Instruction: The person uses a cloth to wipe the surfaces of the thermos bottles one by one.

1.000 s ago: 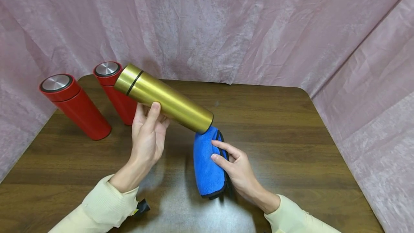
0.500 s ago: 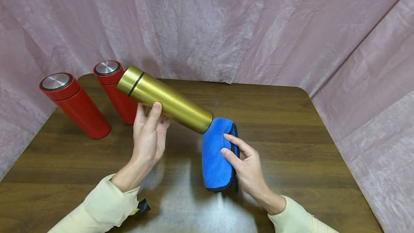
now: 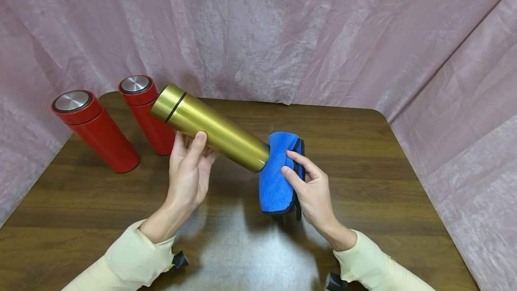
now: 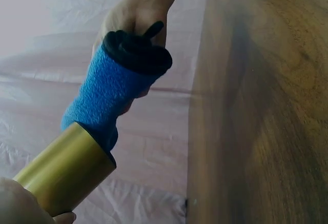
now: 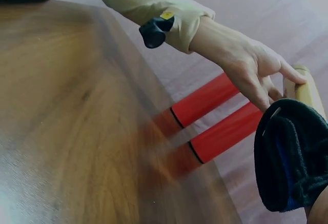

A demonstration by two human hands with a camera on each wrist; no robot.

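A gold thermos bottle (image 3: 218, 131) is held tilted above the table, its lid end up and to the left. My left hand (image 3: 187, 172) grips it around the middle from below, thumb on the near side. Against the bottle's base lies a folded blue cloth (image 3: 276, 178) with black edging. My right hand (image 3: 313, 187) pinches that cloth from the right, thumb and forefinger on its face. In the left wrist view the cloth (image 4: 105, 88) touches the rim of the bottle's base (image 4: 72, 167); the other fingers of the right hand are partly hidden behind the cloth.
Two red thermos bottles (image 3: 101, 134) (image 3: 147, 116) with silver lid tops stand upright at the back left of the wooden table (image 3: 363, 183). A pink curtain (image 3: 258, 35) hangs behind the table and along its sides.
My right hand has moved the blue cloth to the right and upward across the bottle's base. The gold bottle and left hand have shifted slightly right.
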